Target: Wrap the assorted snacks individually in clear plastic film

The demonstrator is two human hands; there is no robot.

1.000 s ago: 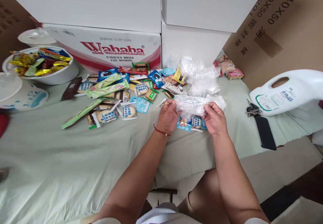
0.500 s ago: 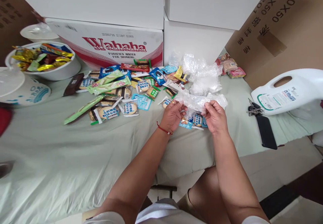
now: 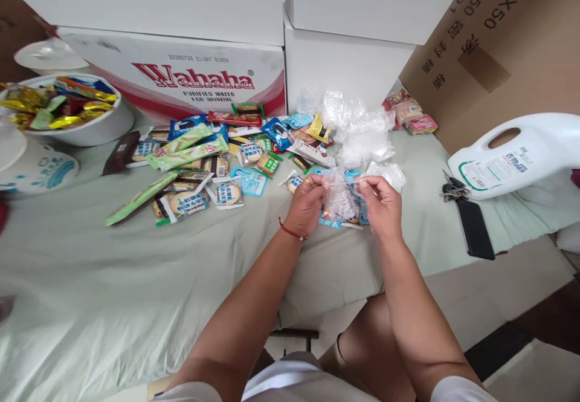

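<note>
Head view: left hand and right hand are pinching crumpled clear plastic, thumbs against fingers, its middle hanging between them.

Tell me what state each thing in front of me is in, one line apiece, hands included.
Left hand: pinching the clear bag
Right hand: pinching the clear bag's other side
Clear bag: crumpled, held between the hands
Loose plastic: crumpled, heaped
Snack packets: wrapped, scattered
White tub: uncovered, heaped with packets
White bottle: lying down
Keys: bunched
Phone: flat
Cloth: wrinkled
</note>
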